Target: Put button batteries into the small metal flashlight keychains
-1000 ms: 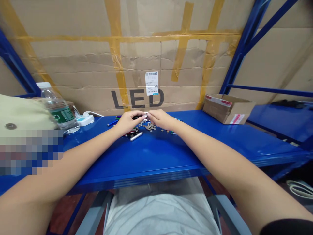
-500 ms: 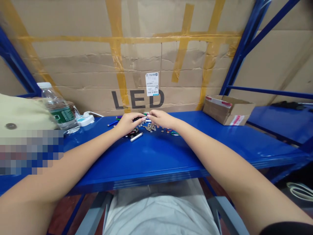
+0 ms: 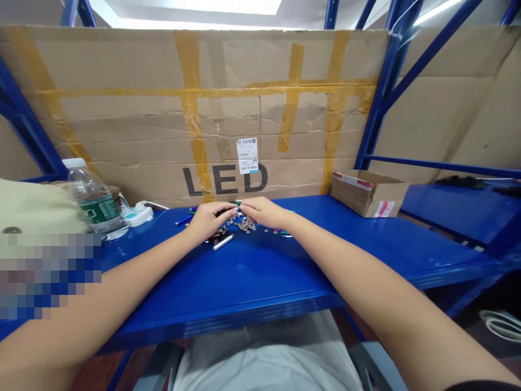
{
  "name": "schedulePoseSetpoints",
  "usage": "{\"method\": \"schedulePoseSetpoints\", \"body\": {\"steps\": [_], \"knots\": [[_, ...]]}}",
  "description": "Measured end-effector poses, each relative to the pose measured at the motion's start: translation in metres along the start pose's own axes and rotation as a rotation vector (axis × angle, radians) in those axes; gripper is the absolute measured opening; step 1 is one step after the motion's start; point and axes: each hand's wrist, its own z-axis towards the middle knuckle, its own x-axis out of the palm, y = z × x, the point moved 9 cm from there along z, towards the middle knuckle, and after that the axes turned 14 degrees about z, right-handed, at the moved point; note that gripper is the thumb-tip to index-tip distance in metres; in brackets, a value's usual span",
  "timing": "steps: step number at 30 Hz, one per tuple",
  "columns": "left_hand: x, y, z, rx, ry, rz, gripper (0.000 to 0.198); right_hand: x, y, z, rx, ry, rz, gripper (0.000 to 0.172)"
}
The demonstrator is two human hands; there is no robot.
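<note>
My left hand [image 3: 209, 220] and my right hand [image 3: 261, 212] meet fingertip to fingertip over the far part of the blue table. Both are closed in a pinch on something too small to make out. Just below the fingertips lies a pile of small round button cells [image 3: 246, 225]. A silver metal tube [image 3: 223, 242] rests in front of my left hand, beside a cluster of dark and red small parts [image 3: 217, 235]. Blue tubes [image 3: 184, 220] lie left of that hand. Green and red carabiner clips [image 3: 286, 234] lie partly behind my right wrist.
The blue table [image 3: 244, 282] backs onto a large taped cardboard sheet [image 3: 142, 130] marked LED. An open cardboard box [image 3: 366, 193] stands at the right. On the left are a water bottle [image 3: 100, 209], a white power strip [image 3: 138, 215] and a person's pale sleeve [image 3: 40, 209].
The view has tilted upward, so the scene sits lower and the ceiling shows. My hands stay together at the fingertips over the pile.
</note>
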Motion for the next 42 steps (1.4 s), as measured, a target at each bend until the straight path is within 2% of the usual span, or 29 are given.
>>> {"method": "schedulePoseSetpoints", "body": {"steps": [3, 5, 8, 10, 11, 13, 15, 17, 22, 28, 33, 42], "knots": [[0.002, -0.004, 0.002, 0.032, 0.004, 0.031, 0.032, 0.001, -0.015, 0.001, 0.133, 0.042, 0.156, 0.027], [0.006, -0.002, 0.003, 0.007, 0.028, 0.041, 0.03, -0.013, -0.028, -0.001, 0.205, 0.028, 0.148, 0.028], [0.015, 0.002, 0.003, -0.023, 0.085, 0.054, 0.033, -0.072, -0.044, -0.011, 0.233, -0.253, -0.159, 0.033], [0.02, 0.005, 0.001, -0.016, 0.121, 0.071, 0.037, -0.102, -0.061, -0.023, 0.353, -0.321, -0.405, 0.031], [0.022, 0.007, 0.0, -0.015, 0.133, 0.08, 0.038, -0.11, -0.076, -0.031, 0.486, -0.29, -0.472, 0.03], [0.024, 0.01, -0.001, -0.02, 0.146, 0.083, 0.037, -0.109, -0.11, -0.048, 0.75, -0.083, -0.53, 0.029], [0.026, 0.013, -0.001, -0.027, 0.153, 0.064, 0.036, -0.101, -0.129, -0.059, 0.865, 0.076, -0.515, 0.026], [0.027, 0.013, -0.001, -0.03, 0.157, 0.041, 0.035, -0.098, -0.136, -0.058, 0.838, 0.084, -0.512, 0.024], [0.028, 0.014, -0.002, -0.067, 0.166, -0.024, 0.034, -0.1, -0.133, -0.046, 0.692, -0.075, -0.566, 0.032], [0.034, 0.03, -0.002, -0.254, 0.154, -0.325, 0.033, -0.082, -0.135, -0.041, 0.652, 0.006, -0.517, 0.027], [0.043, 0.048, -0.004, -0.418, 0.141, -0.538, 0.027, -0.083, -0.134, -0.042, 0.654, 0.013, -0.501, 0.03], [0.038, 0.046, -0.004, -0.401, 0.136, -0.462, 0.025, -0.087, -0.128, -0.043, 0.656, -0.027, -0.479, 0.032]]}}
